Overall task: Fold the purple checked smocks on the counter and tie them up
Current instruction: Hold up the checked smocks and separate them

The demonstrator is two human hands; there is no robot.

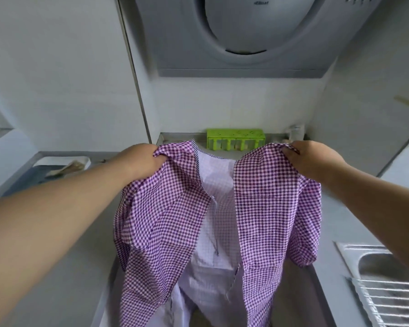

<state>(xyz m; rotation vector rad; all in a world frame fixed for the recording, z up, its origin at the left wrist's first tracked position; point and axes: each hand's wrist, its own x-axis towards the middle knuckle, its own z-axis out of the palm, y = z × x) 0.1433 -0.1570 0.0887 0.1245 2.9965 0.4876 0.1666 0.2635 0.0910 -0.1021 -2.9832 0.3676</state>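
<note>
Two bare forearms reach forward from the bottom corners. Left hand [144, 161] and right hand [311, 160] each grip a bunched top corner of a purple checked smock [165, 220], holding it up and spread open above the grey counter [340, 218]. Its paler inner side faces the viewer, and its lower part hangs down out of view. Behind it, a green rack [236, 139] sits against the wall beneath a range hood [241, 36]. At lower right is a metal sink [385, 265].
</note>
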